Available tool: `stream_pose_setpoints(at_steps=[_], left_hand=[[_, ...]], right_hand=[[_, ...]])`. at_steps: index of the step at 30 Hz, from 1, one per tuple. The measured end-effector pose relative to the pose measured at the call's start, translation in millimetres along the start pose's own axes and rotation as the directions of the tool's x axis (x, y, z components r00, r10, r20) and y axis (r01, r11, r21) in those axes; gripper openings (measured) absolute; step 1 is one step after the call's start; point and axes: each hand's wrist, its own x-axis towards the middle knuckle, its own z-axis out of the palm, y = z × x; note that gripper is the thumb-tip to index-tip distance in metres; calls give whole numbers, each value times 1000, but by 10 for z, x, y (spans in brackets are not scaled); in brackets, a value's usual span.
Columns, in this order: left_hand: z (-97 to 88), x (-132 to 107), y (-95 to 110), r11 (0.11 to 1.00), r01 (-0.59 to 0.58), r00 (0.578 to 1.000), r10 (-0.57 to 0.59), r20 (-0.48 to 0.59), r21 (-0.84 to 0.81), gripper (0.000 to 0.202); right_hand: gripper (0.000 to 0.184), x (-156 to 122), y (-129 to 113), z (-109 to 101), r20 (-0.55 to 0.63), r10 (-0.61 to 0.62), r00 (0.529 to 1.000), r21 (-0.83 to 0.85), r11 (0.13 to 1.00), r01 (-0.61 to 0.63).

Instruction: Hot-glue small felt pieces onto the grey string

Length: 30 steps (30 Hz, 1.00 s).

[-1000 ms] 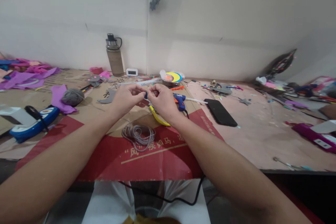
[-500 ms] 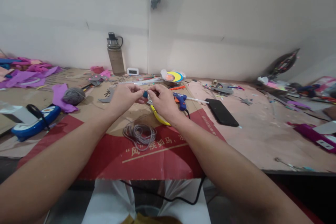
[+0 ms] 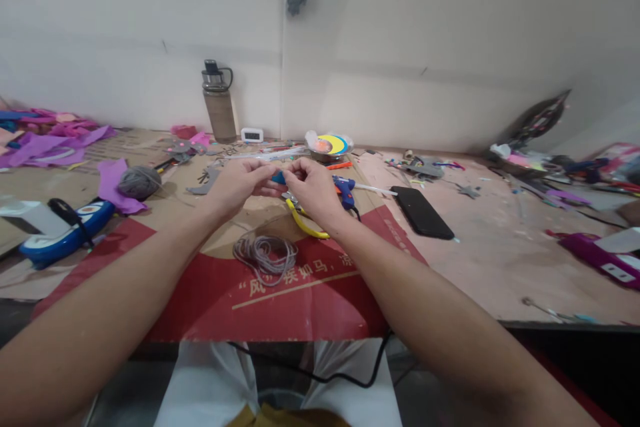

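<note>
The counter (image 3: 500,273) has a pale pink top. Red and brown cardboard (image 3: 240,323) lies on it. To the right of this cardboard, a black phone (image 3: 421,212) lies flat, with a small grey star (image 3: 468,191) and a magenta power strip (image 3: 576,247) farther right.

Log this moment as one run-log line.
left hand: grip on small blue piece | right hand: grip on same piece | coiled gray cord: on cardboard | phone: right of hands
</note>
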Motion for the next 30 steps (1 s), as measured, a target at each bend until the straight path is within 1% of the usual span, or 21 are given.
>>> stream_pose_setpoints(at_steps=[3, 5, 10, 13, 17, 25, 30], left_hand=[[23, -29, 25, 990, -32, 999, 36, -31, 139, 11], [37, -50, 41, 975, -43, 997, 54, -46, 217, 9], [43, -80, 75, 949, -36, 997, 55, -52, 314, 5], [34, -81, 92, 945, -54, 991, 90, -99, 321, 3], [24, -71, 95, 940, -91, 977, 149, -155, 328, 4], [15, -43, 26, 930, -137, 966, 201, -160, 340, 7], [32, -58, 37, 937, -181, 964, 229, -134, 300, 6]], right_hand=[[12, -12, -9, 4, 4, -5, 1000, -38, 999, 5], [11, -22, -14, 10, 1, -30, 1000, -72, 997, 30], [7, -46, -23, 15, 13, -106, 994, -139, 985, 107], [5, -47, -2, 18, 26, -134, 991, -105, 985, 136], [4, -45, 27, 28, 30, -139, 990, -79, 987, 141], [13, -55, 2, 28, 7, -116, 993, -101, 988, 116], [15, -53, 6, 31, 7, -84, 996, -32, 996, 84]])
